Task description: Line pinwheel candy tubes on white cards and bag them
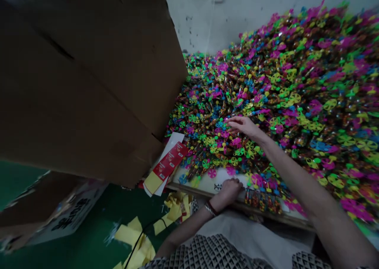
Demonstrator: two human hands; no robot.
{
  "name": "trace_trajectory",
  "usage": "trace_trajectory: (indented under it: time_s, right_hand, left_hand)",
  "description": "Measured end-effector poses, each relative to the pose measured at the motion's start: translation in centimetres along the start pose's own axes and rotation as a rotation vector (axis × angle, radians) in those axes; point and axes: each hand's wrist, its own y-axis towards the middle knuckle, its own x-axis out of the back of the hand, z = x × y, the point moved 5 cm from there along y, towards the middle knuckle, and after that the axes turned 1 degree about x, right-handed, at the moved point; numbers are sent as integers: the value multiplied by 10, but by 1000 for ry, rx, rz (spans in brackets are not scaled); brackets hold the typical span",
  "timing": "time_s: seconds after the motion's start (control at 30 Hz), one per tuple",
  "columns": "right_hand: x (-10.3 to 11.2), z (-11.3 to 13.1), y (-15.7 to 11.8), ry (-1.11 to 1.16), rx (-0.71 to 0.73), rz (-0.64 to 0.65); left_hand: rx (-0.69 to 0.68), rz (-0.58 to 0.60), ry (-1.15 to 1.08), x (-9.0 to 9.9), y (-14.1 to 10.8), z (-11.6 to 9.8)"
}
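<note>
A scuffed white wall [195, 24] rises beyond a green floor [133, 205].

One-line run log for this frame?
left hand: on white board | right hand: on pinwheel pile | cardboard sheet: beside pile

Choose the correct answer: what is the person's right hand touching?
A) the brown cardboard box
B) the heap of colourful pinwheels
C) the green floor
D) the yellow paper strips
B: the right hand reaches out and lies on the heap of colourful pinwheels.
</note>
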Motion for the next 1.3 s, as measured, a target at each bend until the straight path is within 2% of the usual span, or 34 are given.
trace_trajectory:
  time_s: [0.1, 0.23, 0.3, 0.4, 0.47, 0.57, 0.67, 0.77, 0.87, 0.93, 1.03, 1.1, 1.13, 1.2, 1.3]
  right_hand:
    - [31, -34, -50, 7, -31, -77]
    - [76, -74, -122, -136, -85, -345]
    - [83, -91, -154, -291, -112, -390]
    - [73, -108, -184, -515, -144, -286]
    - [61, -114, -190, -635, -139, -219]
    - [44, -120, -181, -893, -156, -165]
    - [28, -131, -160, -1198, -292, -118]
    - [18, -141, -140, -1287, -400, -46]
    - [25, -142, -129, -1203, -425, -19]
    - [42, -135, -130, -1059, -379, -79]
    - [70, -121, -144, -670, -180, -289]
    - [81, -119, -163, -333, -54, -473]
    - [81, -123, -174, -173, -24, -571]
    - [68, -138, -197, 68, -39, -731]
    - [29, -165, -229, 116, -178, -836]
  left_hand:
    - [43, -5, -17, 7, 6, 9]
    - [48, -4, 20, 11, 13, 14]
    - [5, -2, 65, 8, 12, 7]
    - [-78, -16, 138, 1, 4, -11]
    - [-95, -11, 171, -4, -3, -22]
    - [-37, 29, 172, -11, -13, -27]
    - [19, 46, 142, -15, -21, -24]
    - [44, 31, 114, -15, -20, -17]
    - [99, -17, 76, -10, -7, -6]
    - [115, -47, 35, -5, 6, 2]
    - [89, -52, -25, 0, 22, 10]
    - [65, -54, -32, 4, 27, 13]
    - [57, -57, -27, 6, 27, 13]
    - [32, -53, -6, 9, 24, 13]
    - [2, -1, 48, 8, 15, 13]
